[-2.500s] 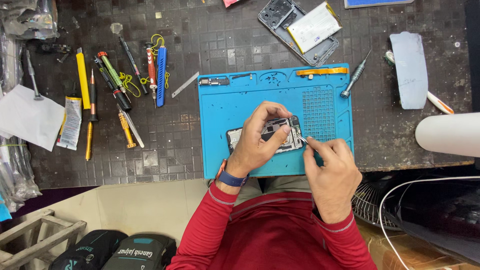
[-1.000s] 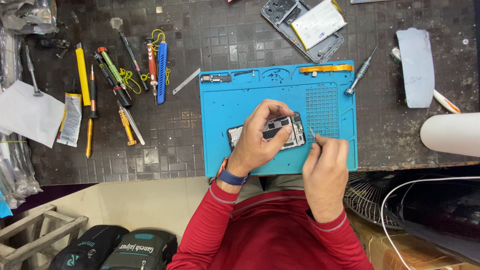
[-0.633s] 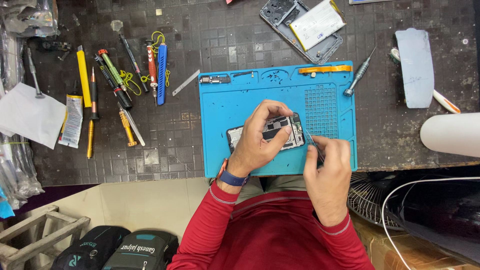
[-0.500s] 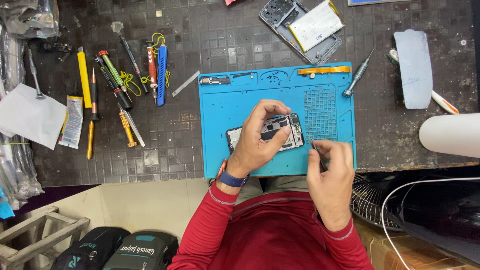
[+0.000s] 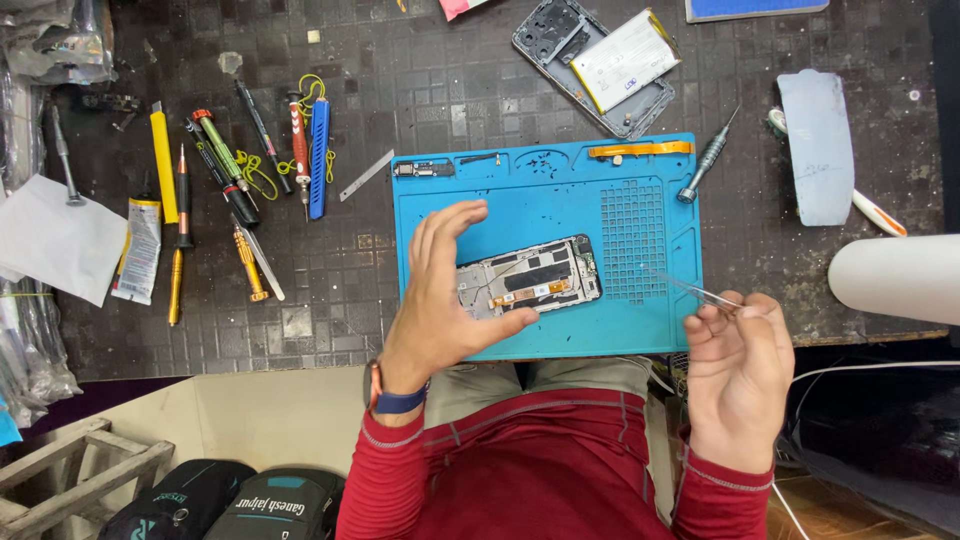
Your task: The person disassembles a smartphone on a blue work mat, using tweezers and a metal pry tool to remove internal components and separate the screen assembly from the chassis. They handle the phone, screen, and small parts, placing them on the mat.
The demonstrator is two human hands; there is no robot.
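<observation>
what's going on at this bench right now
A person in a red long-sleeved top is working on an opened phone that lies, insides up, on a blue repair mat. The left hand cups the phone's near end, thumb against its lower edge, fingers arched above it. The right hand is off to the right of the mat, holding thin tweezers whose tips point back over the mat. Screwdrivers lie to the left, and another opened phone with a battery lies behind.

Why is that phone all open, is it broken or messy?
The phone frame on the blue mat lies opened, its inner parts bare. A second opened phone shell with a loose battery sits askew above. The right hand holds tweezers.
</observation>
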